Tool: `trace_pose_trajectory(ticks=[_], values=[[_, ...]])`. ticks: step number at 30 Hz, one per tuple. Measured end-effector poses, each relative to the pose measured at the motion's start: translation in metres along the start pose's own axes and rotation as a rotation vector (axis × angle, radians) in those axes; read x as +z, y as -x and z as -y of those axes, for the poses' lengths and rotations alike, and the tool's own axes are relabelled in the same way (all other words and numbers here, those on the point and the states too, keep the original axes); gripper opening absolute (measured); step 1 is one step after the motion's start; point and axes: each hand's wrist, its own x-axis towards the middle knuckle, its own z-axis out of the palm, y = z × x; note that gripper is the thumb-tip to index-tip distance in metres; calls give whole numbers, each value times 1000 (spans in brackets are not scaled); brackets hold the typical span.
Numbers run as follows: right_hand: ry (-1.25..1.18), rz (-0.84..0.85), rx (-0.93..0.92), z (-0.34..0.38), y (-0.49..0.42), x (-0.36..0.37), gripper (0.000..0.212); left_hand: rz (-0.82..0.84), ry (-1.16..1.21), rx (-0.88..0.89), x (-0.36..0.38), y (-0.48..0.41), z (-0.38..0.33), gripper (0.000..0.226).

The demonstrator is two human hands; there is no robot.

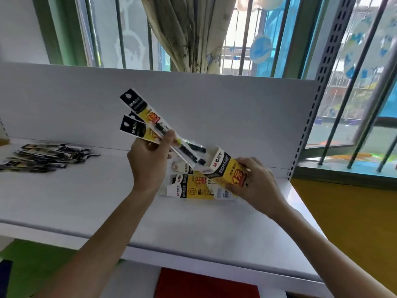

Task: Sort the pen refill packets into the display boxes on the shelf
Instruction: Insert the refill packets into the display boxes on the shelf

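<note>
- Pen refill packets (140,117), at least two and perhaps a third behind them, fan out from our left hand (150,162), black header ends up and to the left, clear ends slanting down to the right.
- Our left hand is raised above the shelf (96,201), with the thumb and curled fingers pinching the packets around their yellow middle.
- The clear ends, with dark refills showing inside, reach the open mouth of the display box (228,168). We cannot tell whether the tips are inside it or only in front of it.
- Our right hand (260,183) grips that yellow, black and white box from the right, fingers wrapped round its lower part, and tilts its open end up and to the left toward the packets.
- Under the held box, a flat box (191,187) in the same colours lies on the shelf, printed face up. It lies just beside our left wrist.
- A loose pile of packets (47,157) lies on the shelf well to the left, near the white back panel (214,100) and apart from both hands.
- A grey slotted post (318,87) rises at the right end of the shelf.
- Behind the panel we see window bars (285,33) and a gathered curtain (193,35).
- Below the shelf's front edge a red sheet (204,284) shows.
</note>
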Motion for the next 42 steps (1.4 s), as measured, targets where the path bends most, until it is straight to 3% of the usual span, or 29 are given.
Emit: trace_pose_trajectory(ticks=[6,14,18,22,25,27,30,33,36,39,42], values=[[-52,6,-32,13,10,6,56,-8,-50,-23,-6,4,-3,14],[-87,76,-104,25,15,28,65,-98,-24,112,-1,-2,-11,22],[-135,43,-62,26,12,25,59,13,-152,172,3,11,-5,27],[-229,36,-5,17,9,23,55,230,-358,52,6,15,-9,62],[-319,43,40,6,10,25,58,263,-353,42,4,10,-17,73],[-359,43,43,1,11,25,57,233,-284,92,1,5,-18,62],[-393,43,47,-5,9,21,53,218,-359,249,-1,0,-15,25],[-417,58,58,-8,6,17,53,310,-442,235,-2,0,-6,8],[-381,77,41,-11,8,16,57,410,-566,181,-7,4,8,10],[-331,115,17,-11,10,20,60,366,-649,110,-15,7,23,16],[-267,122,-30,-9,12,23,62,517,-654,65,-17,11,31,26]])
